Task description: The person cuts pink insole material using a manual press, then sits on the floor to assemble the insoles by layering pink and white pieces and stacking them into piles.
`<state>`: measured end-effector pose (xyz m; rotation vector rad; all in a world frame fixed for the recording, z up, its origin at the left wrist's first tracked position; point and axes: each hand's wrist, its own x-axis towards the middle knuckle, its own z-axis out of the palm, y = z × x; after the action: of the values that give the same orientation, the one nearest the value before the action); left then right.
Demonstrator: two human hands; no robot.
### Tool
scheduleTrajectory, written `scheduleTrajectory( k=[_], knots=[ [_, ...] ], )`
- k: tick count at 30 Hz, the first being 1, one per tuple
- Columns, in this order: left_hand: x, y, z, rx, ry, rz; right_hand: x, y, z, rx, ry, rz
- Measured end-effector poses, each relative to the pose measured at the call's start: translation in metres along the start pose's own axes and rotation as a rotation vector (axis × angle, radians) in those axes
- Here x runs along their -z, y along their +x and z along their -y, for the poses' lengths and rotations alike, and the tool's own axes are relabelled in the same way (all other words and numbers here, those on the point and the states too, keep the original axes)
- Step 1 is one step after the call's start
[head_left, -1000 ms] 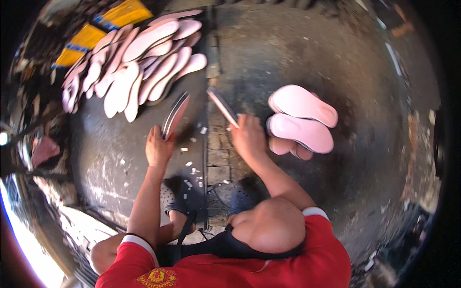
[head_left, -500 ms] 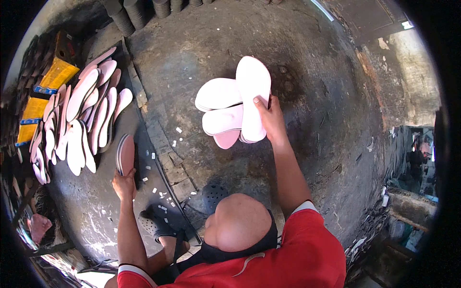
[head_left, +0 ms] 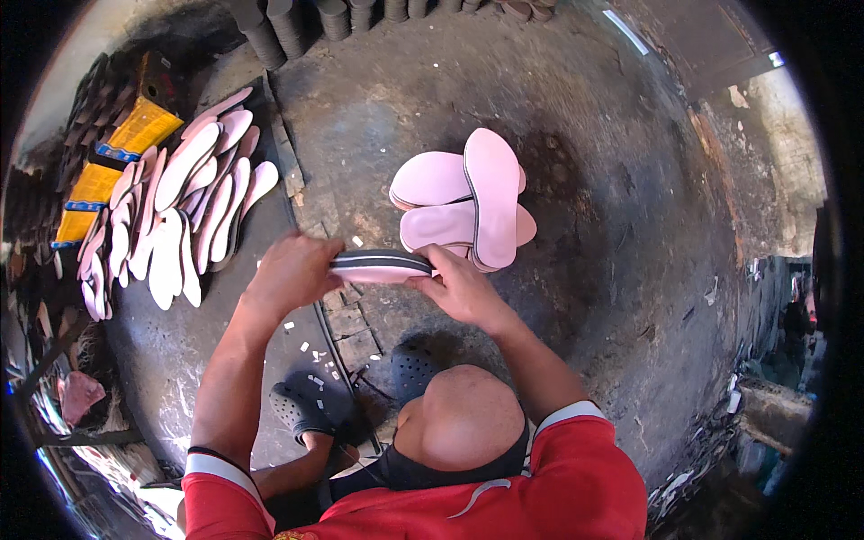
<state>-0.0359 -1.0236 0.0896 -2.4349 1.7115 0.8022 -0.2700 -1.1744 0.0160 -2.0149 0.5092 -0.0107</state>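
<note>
Between both hands, in front of me, is a pink shoe sole [head_left: 382,274] turned on edge, its dark side with a white stripe showing. One end is gripped by my left hand [head_left: 292,274], closed round it. At the other end, my right hand [head_left: 463,290] pinches it between thumb and fingers. Just beyond the right hand lies a stack of pink soles [head_left: 491,198] on the floor, with the top one laid across the others. To the left, a heap of pink soles [head_left: 187,167] overlaps on a dark mat.
Yellow boxes [head_left: 142,126] stand at the far left beside the heap. Several stacks of dark soles [head_left: 286,29] line the back. White scraps [head_left: 318,381] lie near my feet, which wear dark clogs [head_left: 300,412]. A rough wall [head_left: 776,139] bounds the right.
My left hand has brought its sole up and right, now turned sideways. My right hand has let go of the sole on the stack and moved to the held sole's other end.
</note>
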Motion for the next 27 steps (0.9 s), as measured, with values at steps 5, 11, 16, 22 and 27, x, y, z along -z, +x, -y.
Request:
scheduleTrajectory(
  k=[5, 11, 16, 22, 27],
  knots=[
    [-0.008, 0.004, -0.01, -0.01, -0.098, -0.68, -0.046, -0.013, -0.05, -0.239, 0.83, -0.284],
    [-0.059, -0.004, 0.048, 0.149, -0.24, -0.572, -0.056, -0.009, -0.053, -0.317, 1.345, -0.563],
    [-0.022, -0.062, 0.163, 0.296, 0.084, -0.326, -0.062, -0.002, -0.057, -0.359, 0.671, -0.435],
    [0.049, -0.153, 0.239, 0.574, 0.285, -0.093, -0.04, -0.038, -0.049, -0.819, 1.342, -0.286],
    [-0.007, -0.151, 0.299, 0.837, -0.092, -0.291, 0.025, -0.062, -0.003, -0.64, 0.854, 0.14]
  ],
)
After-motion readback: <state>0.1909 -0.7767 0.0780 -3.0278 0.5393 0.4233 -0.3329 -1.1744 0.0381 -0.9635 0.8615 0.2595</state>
